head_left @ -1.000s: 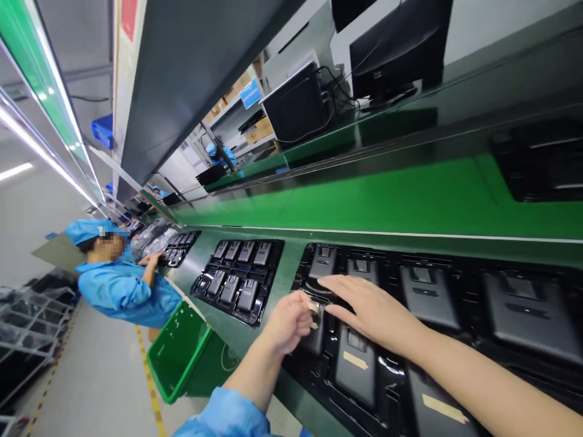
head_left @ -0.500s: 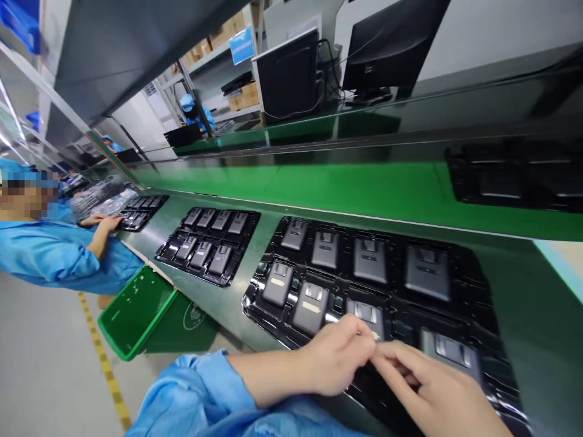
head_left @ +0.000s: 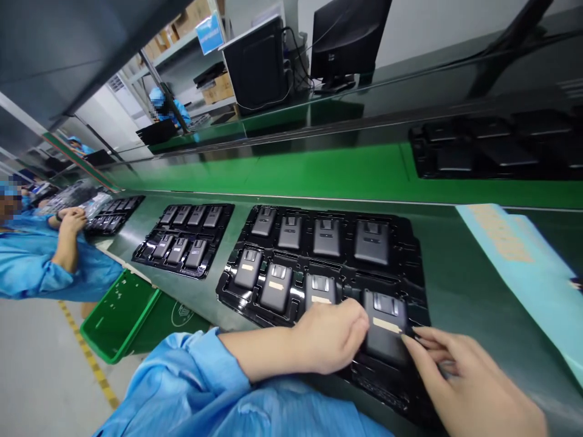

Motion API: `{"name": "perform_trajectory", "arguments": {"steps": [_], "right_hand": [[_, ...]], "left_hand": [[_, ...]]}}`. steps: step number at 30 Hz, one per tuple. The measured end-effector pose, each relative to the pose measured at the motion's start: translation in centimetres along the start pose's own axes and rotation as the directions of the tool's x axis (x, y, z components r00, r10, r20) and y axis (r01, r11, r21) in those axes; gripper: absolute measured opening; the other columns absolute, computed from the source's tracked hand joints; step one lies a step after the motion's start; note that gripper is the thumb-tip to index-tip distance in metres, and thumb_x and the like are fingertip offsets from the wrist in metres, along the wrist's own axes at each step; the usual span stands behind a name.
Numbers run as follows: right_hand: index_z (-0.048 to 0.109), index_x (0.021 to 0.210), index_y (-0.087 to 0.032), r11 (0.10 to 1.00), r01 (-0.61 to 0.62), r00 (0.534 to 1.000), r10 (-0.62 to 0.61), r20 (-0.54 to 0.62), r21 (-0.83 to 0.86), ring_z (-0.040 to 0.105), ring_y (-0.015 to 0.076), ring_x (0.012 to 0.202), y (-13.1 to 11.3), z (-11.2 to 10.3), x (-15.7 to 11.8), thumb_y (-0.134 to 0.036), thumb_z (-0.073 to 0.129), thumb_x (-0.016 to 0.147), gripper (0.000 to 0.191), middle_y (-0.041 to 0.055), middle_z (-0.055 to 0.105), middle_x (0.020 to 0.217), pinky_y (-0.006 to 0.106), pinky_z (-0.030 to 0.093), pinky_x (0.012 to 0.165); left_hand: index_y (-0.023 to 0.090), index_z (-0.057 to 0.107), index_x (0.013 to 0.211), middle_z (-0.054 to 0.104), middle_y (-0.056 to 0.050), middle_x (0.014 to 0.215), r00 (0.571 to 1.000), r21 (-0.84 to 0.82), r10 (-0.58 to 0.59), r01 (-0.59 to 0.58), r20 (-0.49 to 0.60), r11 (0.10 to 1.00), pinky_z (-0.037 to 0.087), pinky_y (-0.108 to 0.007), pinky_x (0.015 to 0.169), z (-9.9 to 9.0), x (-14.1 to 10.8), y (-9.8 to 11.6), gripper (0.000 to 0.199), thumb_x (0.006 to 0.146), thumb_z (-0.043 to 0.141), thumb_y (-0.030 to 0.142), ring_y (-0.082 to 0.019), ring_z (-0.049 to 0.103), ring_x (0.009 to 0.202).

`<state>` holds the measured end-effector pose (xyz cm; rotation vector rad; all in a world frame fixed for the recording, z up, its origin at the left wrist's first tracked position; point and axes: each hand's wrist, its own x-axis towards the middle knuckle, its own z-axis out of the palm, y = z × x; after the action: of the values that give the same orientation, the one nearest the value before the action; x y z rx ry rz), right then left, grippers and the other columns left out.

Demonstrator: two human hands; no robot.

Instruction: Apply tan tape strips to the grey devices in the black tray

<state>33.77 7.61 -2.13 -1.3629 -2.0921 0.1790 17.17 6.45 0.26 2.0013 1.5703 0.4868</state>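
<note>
A black plastic tray (head_left: 314,279) holds two rows of dark grey rectangular devices. Across the nearest right device (head_left: 386,352) lies a short cream paper strip (head_left: 387,325). My right hand (head_left: 469,376) has its thumb and forefinger at the right end of that strip, by the device's edge. Just left of this device, my left hand (head_left: 334,334) is closed, its fingertips turned away; what they hold, if anything, is hidden. It partly covers another front-row device (head_left: 320,288) with a similar strip. The back-row devices (head_left: 327,237) show no strip.
Blue-backed sheets with cream strips (head_left: 505,243) lie at the right. A second loaded tray (head_left: 182,240) sits left, near a green bin (head_left: 121,315). Another tray (head_left: 496,142) is on the green surface behind. A co-worker in blue (head_left: 45,255) works at far left.
My hands were together over the front row. They have moved right and apart, and a strip now shows on the nearest right device. My view has shifted right.
</note>
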Motion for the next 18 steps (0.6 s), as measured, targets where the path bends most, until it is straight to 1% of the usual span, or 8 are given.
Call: {"name": "perform_trajectory", "arguments": {"steps": [2,4,7,10,12,13,15,18], "right_hand": [[0.050,0.084,-0.020,0.997,-0.018,1.000,0.019,0.017,-0.078,0.053,0.0154,0.049,0.4,0.1,0.1,-0.046,0.023,0.089,0.038,0.0058,0.055,0.075,0.027,0.040,0.036],[0.051,0.086,-0.019,0.989,0.003,0.999,0.004,0.044,-0.145,0.052,0.0146,0.050,0.2,0.4,0.1,-0.042,0.024,0.089,0.036,0.0060,0.054,0.078,0.026,0.039,0.037],[0.052,0.078,-0.018,0.968,0.023,0.999,-0.030,-0.027,-0.248,0.048,0.0139,0.044,-0.3,0.8,0.3,-0.040,0.021,0.090,0.040,0.0048,0.052,0.072,0.026,0.036,0.033],[0.052,0.070,-0.018,0.956,0.063,0.996,-0.080,-0.048,-0.286,0.044,0.0125,0.037,-0.6,0.9,0.6,-0.038,0.021,0.090,0.042,0.0029,0.050,0.065,0.025,0.033,0.029],[0.052,0.067,-0.019,0.961,0.076,0.996,-0.085,-0.025,-0.267,0.044,0.0120,0.034,-0.6,0.9,0.9,-0.038,0.023,0.089,0.041,0.0023,0.050,0.062,0.025,0.032,0.027],[0.051,0.066,-0.019,0.966,0.068,0.997,-0.075,-0.018,-0.249,0.044,0.0122,0.034,-0.5,0.9,1.0,-0.039,0.023,0.089,0.042,0.0022,0.049,0.061,0.025,0.032,0.027],[0.051,0.064,-0.020,0.978,0.031,1.000,-0.030,0.008,-0.208,0.045,0.0132,0.034,-0.2,1.1,1.1,-0.040,0.022,0.087,0.043,0.0023,0.049,0.059,0.025,0.033,0.027],[0.051,0.063,-0.021,0.987,-0.027,0.993,0.045,0.110,-0.160,0.047,0.0144,0.036,0.6,1.4,0.9,-0.042,0.026,0.084,0.038,0.0025,0.048,0.059,0.026,0.035,0.028]], "left_hand": [[0.017,0.047,0.084,0.055,-0.002,0.068,0.998,0.195,0.056,-0.063,0.041,0.979,0.039,-0.025,0.055,0.6,0.6,0.2,0.020,0.087,0.030,0.026,-0.015,0.054,0.059],[0.015,0.048,0.084,0.055,-0.004,0.070,0.993,0.342,0.105,-0.118,0.057,0.932,0.039,-0.024,0.050,1.2,1.1,0.3,0.018,0.086,0.033,0.026,-0.016,0.056,0.061],[0.014,0.047,0.088,0.054,-0.006,0.077,0.985,0.471,0.122,-0.164,0.119,0.867,0.040,-0.024,0.043,1.7,1.3,0.4,0.016,0.084,0.034,0.021,-0.016,0.057,0.059],[0.012,0.047,0.094,0.054,-0.008,0.093,0.968,0.503,0.150,-0.235,0.203,0.832,0.043,-0.024,0.040,1.6,1.2,0.3,0.018,0.082,0.035,0.018,-0.013,0.057,0.057],[0.013,0.047,0.098,0.054,-0.008,0.104,0.949,0.493,0.238,-0.311,0.206,0.813,0.044,-0.023,0.041,1.5,0.9,0.1,0.021,0.083,0.034,0.020,-0.012,0.058,0.060],[0.013,0.048,0.098,0.054,-0.008,0.106,0.933,0.487,0.296,-0.358,0.203,0.796,0.044,-0.022,0.042,1.7,0.8,-0.1,0.022,0.084,0.033,0.021,-0.011,0.059,0.062],[0.016,0.051,0.095,0.057,-0.006,0.102,0.893,0.484,0.408,-0.446,0.190,0.753,0.042,-0.020,0.039,2.1,0.4,-0.4,0.025,0.085,0.029,0.022,-0.011,0.059,0.060],[0.017,0.056,0.085,0.060,-0.007,0.097,0.854,0.500,0.501,-0.499,0.143,0.708,0.037,-0.021,0.034,3.0,0.0,-0.8,0.029,0.084,0.026,0.017,-0.011,0.057,0.052]]}}
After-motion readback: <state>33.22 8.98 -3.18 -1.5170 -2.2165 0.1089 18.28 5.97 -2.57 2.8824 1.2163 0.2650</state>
